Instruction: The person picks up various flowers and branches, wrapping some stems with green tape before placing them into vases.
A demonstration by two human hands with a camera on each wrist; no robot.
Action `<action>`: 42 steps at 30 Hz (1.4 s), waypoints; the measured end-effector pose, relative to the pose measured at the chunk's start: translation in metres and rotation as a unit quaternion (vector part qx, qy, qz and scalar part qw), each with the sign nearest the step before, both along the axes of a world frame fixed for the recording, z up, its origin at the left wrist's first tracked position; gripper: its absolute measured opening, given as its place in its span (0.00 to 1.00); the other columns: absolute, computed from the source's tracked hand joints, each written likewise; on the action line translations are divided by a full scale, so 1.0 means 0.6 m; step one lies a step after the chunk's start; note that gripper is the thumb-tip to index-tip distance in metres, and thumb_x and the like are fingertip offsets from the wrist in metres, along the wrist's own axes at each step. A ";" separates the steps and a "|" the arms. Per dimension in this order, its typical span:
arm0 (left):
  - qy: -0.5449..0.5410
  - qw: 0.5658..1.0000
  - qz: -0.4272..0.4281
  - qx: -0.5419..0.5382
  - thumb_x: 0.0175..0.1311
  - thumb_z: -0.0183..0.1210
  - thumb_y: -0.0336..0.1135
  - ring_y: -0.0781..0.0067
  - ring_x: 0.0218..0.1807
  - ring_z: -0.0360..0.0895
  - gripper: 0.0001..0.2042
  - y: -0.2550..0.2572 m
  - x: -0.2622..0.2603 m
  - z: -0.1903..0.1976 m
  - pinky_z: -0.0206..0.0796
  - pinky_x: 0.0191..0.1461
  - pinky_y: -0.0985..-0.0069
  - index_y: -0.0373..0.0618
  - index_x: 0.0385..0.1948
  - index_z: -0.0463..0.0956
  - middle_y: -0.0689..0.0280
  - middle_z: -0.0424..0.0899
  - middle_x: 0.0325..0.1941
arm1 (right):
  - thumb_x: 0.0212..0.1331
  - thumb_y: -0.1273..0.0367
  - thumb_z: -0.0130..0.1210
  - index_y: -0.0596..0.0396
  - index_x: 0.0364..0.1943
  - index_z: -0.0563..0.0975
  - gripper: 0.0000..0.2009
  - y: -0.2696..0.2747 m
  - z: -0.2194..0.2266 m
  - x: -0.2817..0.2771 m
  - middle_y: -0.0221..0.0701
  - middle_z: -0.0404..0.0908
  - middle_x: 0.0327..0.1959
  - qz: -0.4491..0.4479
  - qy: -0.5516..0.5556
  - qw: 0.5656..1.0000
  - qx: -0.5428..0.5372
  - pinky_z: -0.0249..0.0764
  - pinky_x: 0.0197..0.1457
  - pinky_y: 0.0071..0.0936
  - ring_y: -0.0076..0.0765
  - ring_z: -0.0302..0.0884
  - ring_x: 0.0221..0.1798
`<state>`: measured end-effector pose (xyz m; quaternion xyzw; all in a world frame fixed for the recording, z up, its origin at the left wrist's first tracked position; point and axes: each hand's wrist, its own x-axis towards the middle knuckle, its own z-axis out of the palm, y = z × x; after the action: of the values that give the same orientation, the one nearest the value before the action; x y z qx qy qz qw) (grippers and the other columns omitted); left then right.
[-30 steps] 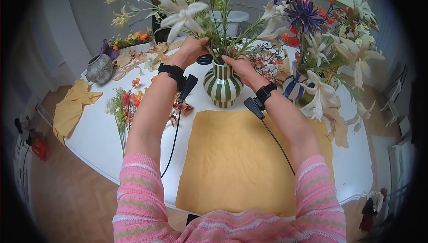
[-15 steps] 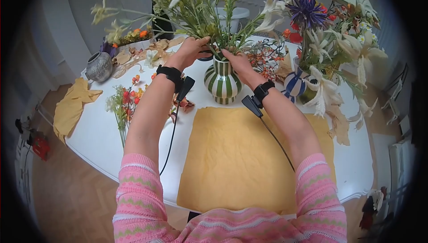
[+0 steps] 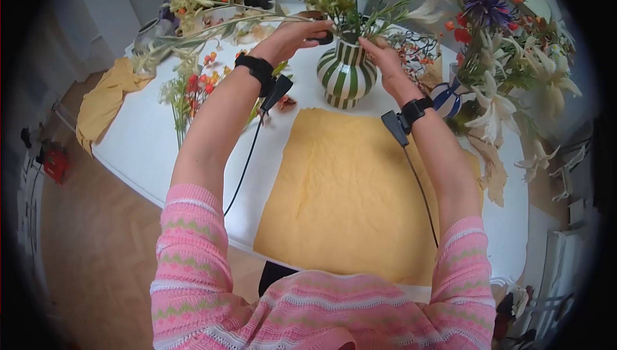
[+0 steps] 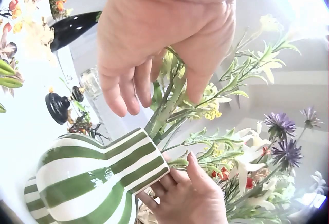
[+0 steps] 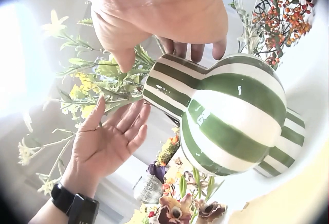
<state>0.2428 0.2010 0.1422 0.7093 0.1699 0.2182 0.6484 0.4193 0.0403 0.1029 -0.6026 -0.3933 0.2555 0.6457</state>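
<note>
A green-and-white striped vase point(image 3: 347, 74) stands upright with tall stems of artificial flowers in its neck. My left hand point(image 3: 290, 40) is beside the stems just above the rim, on the left. In the right wrist view that left hand point(image 5: 105, 144) shows its palm, with fingers extended and thumb apart. On the other side of the neck is my right hand point(image 3: 389, 66). The left wrist view shows the right hand point(image 4: 193, 198) with fingertips at the neck and its thumb raised by a leafy stem. A long pale flower stem point(image 3: 225, 27) leans out low to the left.
A yellow cloth point(image 3: 360, 189) lies in front of the vase on the white table point(image 3: 254, 176). Loose red and orange flowers point(image 3: 196, 87) lie left, near a crumpled yellow cloth point(image 3: 106, 106). On the right, a blue-and-white vase point(image 3: 445, 98) stands among white lilies point(image 3: 491, 115).
The head view has tilted, so the vase and hands appear higher and further right. My left fingers have spread away from the stems, and the pale flower stem has dropped lower on the left.
</note>
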 end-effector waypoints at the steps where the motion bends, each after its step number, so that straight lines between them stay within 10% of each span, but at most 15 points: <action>1: 0.004 1.000 0.004 -0.008 0.60 0.63 0.48 0.74 0.59 0.71 0.24 -0.006 -0.010 -0.004 0.61 0.61 0.72 0.48 0.55 0.74 0.68 0.77 0.56 | 0.56 0.58 0.63 0.59 0.58 0.72 0.28 0.000 -0.006 0.001 0.34 0.78 0.53 0.004 0.004 1.000 -0.008 0.67 0.57 0.26 0.31 0.74 0.55; 26: -0.178 0.970 0.167 0.009 0.69 0.54 0.41 0.68 0.51 0.79 0.18 -0.090 -0.030 -0.022 0.70 0.55 0.72 0.34 0.50 0.75 0.59 0.82 0.48 | 0.58 0.58 0.61 0.62 0.64 0.64 0.33 -0.035 -0.004 -0.035 0.43 0.68 0.63 -0.066 -0.035 0.996 0.057 0.62 0.66 0.30 0.38 0.65 0.66; 32: -0.150 0.967 0.169 0.118 0.71 0.49 0.37 0.70 0.43 0.82 0.15 -0.055 0.003 0.006 0.74 0.48 0.76 0.31 0.45 0.74 0.58 0.82 0.40 | 0.65 0.57 0.50 0.64 0.46 0.78 0.20 -0.015 0.010 -0.019 0.33 0.83 0.39 -0.087 -0.076 0.991 0.061 0.69 0.47 0.27 0.29 0.76 0.40; 42: -0.075 0.961 0.060 0.261 0.71 0.47 0.35 0.72 0.37 0.82 0.13 -0.024 0.022 0.080 0.75 0.45 0.75 0.32 0.41 0.75 0.59 0.82 0.35 | 0.57 0.57 0.58 0.63 0.41 0.79 0.21 -0.023 0.036 -0.003 0.36 0.83 0.37 -0.099 -0.224 0.970 0.010 0.72 0.47 0.31 0.32 0.79 0.40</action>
<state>0.2559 0.1863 0.1902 0.8240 0.1004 0.3462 0.4372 0.4173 0.0262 0.1245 -0.6743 -0.4683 0.0450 0.5693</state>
